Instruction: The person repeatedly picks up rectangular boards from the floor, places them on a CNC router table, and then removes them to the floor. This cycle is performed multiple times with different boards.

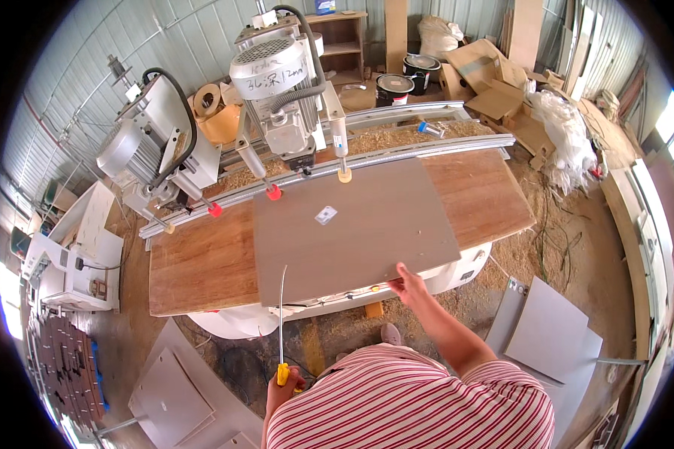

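Observation:
A grey-brown rectangular panel (352, 247) lies flat across the wooden bed of a drilling machine, with a small white label (326, 215) on its top. Low in the view, my left hand (283, 389) is wrapped round the yellow handle of an air blow gun (281, 329). Its long thin metal nozzle points up and away, the bent tip overlapping the panel's near left part. My right hand (409, 287) is at the panel's near edge, a fingertip over the top and the other fingers partly hidden. Small coloured controls (376, 289) show under that edge.
Drill motors (273, 71) and red-tipped clamps (274, 192) stand along the far rail, with sawdust (382, 140) behind. Stacked panels lean at right (548, 329) and left (174, 400). Cardboard boxes (498, 101), paint buckets (393, 88) and cables (558, 243) lie on the floor.

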Available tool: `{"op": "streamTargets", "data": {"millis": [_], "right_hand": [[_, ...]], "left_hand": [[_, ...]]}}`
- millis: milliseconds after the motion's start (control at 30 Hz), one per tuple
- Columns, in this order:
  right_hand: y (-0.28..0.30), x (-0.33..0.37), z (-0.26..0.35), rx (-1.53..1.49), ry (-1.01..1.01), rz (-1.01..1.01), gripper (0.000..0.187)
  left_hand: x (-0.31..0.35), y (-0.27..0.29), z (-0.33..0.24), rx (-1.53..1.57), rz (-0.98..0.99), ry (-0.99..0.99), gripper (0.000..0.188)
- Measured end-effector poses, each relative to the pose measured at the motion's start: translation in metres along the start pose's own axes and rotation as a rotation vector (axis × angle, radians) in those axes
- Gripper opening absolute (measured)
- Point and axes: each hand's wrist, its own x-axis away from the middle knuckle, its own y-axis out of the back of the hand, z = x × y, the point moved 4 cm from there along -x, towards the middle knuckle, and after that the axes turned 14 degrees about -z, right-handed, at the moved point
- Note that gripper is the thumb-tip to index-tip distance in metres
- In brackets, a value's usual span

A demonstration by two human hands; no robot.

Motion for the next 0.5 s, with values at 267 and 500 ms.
{"op": "streamTargets", "data": {"millis": [267,500], "right_hand": [[-0.114,0.062,-0.118,0.048,-0.24,0.19,0.024],[-0.177,0.085,-0.202,-0.046,-0.245,0.22,0.027]], "left_hand": [[-0.007,0.047,0.019,-0.052,-0.018,-0.025,0.033],[-0.006,0.085,0.04,0.204,-0.01,0.061,0.03]]}}
